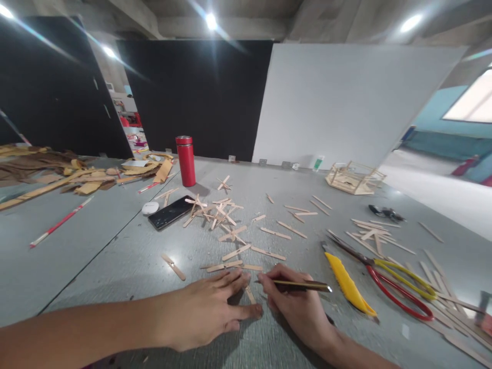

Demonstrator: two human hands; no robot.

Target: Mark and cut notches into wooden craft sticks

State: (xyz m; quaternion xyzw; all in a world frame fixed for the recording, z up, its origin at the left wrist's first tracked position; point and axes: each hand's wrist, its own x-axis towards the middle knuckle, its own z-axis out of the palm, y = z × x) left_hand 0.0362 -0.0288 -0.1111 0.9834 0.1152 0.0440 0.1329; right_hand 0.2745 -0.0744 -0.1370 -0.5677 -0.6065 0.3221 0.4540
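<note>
My left hand (209,310) lies on the table with its fingers stretched out. Its thumb and fingertips rest around a short wooden craft stick (250,295), which is partly hidden by the hand. In my right hand (303,307) is a dark pencil with a gold stripe (302,285), its tip pointing left, close to that stick. Just beyond my fingers lie further craft sticks (236,252), several with a notch or dark mark near the middle. A yellow utility knife (348,282) rests to the right of my right hand.
Red-and-yellow-handled scissors (400,297) lie right of the knife, beside more sticks (374,236). A phone (171,212), white round case (150,208) and red flask (186,161) stand or lie left. A small stick frame (355,179) sits far right; brown scraps (88,177) lie far left.
</note>
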